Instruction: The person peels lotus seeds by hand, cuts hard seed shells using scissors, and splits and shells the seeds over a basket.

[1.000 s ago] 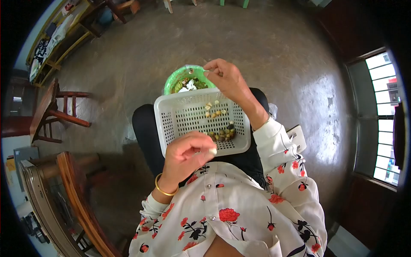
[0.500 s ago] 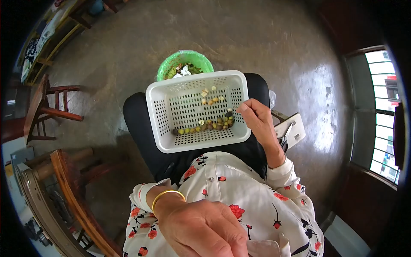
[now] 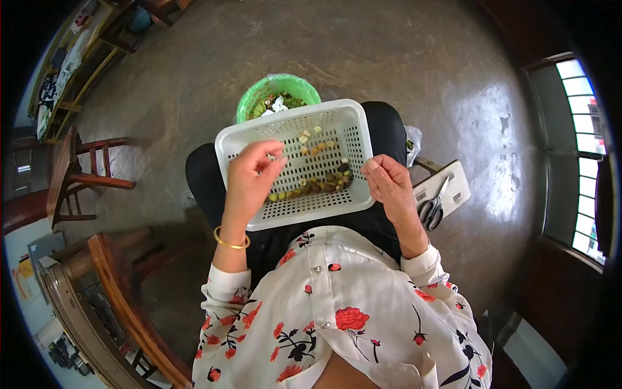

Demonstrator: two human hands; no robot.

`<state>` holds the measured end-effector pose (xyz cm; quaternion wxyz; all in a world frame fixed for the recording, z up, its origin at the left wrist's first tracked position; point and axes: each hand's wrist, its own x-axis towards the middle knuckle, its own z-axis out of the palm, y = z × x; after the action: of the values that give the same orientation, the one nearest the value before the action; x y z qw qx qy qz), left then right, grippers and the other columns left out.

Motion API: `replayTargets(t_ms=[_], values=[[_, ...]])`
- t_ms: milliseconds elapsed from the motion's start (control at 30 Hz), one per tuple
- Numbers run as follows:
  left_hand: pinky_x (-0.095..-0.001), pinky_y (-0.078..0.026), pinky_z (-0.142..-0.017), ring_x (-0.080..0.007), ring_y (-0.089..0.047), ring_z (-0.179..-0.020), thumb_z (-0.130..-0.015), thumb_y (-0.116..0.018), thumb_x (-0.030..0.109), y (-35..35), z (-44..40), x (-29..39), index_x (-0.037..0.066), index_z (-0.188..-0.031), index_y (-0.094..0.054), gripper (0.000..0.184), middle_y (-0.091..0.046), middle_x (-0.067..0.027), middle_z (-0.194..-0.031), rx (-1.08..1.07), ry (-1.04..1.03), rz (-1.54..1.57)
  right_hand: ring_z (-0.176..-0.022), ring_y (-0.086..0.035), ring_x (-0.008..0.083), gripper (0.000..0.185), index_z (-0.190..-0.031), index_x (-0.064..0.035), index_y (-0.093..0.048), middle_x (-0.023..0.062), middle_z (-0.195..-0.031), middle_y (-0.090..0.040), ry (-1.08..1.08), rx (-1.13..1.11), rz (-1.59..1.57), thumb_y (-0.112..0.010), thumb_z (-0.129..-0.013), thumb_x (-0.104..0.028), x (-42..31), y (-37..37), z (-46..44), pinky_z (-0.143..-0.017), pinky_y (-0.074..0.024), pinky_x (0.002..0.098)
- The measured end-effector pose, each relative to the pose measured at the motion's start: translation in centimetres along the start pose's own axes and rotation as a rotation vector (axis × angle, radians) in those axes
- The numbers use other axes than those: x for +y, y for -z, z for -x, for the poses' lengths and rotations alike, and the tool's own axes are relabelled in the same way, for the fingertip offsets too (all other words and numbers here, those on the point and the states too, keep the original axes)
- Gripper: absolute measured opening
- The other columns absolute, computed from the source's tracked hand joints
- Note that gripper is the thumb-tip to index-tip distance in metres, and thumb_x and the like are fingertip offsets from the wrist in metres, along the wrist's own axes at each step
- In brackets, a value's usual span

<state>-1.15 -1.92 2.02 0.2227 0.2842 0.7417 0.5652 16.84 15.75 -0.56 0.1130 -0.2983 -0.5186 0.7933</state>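
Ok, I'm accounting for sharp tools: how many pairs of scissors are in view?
1: the scissors lie on a pale board beyond the right hand, right of the white basket. Others may be hidden.

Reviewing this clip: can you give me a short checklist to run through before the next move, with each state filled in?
1. Basket supported: ok, it rests on the legs.
2. Left hand empty: cannot tell; it is over the basket with fingers curled.
3. Right hand empty: cannot tell; its fingertips are together by the basket's right rim.
4. Pale pieces all apart from the darker pieces: not ok, at least one lies against them.
5. Scissors clear of both hands: ok, they lie on the board to the right.
6. Green bin uncovered: ok, though the basket hides its near side.
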Motion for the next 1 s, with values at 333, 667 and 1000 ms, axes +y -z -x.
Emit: replayTargets(t_ms=[333,667,1000], values=[[-0.0407,-0.046,-0.066,-0.0309,-0.058,-0.080,-0.073,-0.061,0.001,-2.8,0.4,-6.1,0.005,-0.091,-0.059,0.019,-0.059,-0.0115,-0.085,-0.492,-0.266,-0.830,-0.047,-0.025,0.0005,0.021,-0.084,-0.0032,-0.055,-0.0078,-0.059,-0.036,0.015,0.013,0.048,-0.048,-0.096,-0.020,0.3,-0.1,0.0,-0.042,-0.0196,0.0173],[-0.0407,-0.048,-0.066,-0.0336,-0.061,-0.077,-0.075,-0.061,0.001,0.4,-1.4,-2.9,0.004,-0.097,-0.056,0.022,-0.061,-0.0158,-0.086,-0.164,-0.139,-0.507,-0.046,-0.026,0.0011,0.022,-0.085,-0.0025,-0.055,-0.0067,-0.058,-0.036,0.059,-0.016,0.033,-0.048,-0.096,-0.021,0.6,0.0,0.0,-0.041,-0.0209,0.0180],[-0.0401,-0.046,-0.062,-0.0303,-0.059,-0.069,-0.074,-0.067,0.008,-0.5,-1.3,-4.0,0.007,-0.115,-0.047,0.046,-0.058,-0.0158,-0.088,-0.246,-0.172,-0.710,-0.047,-0.028,0.0013,0.022,-0.086,-0.0025,-0.055,-0.0063,-0.060,-0.038,0.087,0.012,0.124,-0.048,-0.096,-0.021,0.8,-0.3,0.0,-0.042,-0.0229,0.0171]])
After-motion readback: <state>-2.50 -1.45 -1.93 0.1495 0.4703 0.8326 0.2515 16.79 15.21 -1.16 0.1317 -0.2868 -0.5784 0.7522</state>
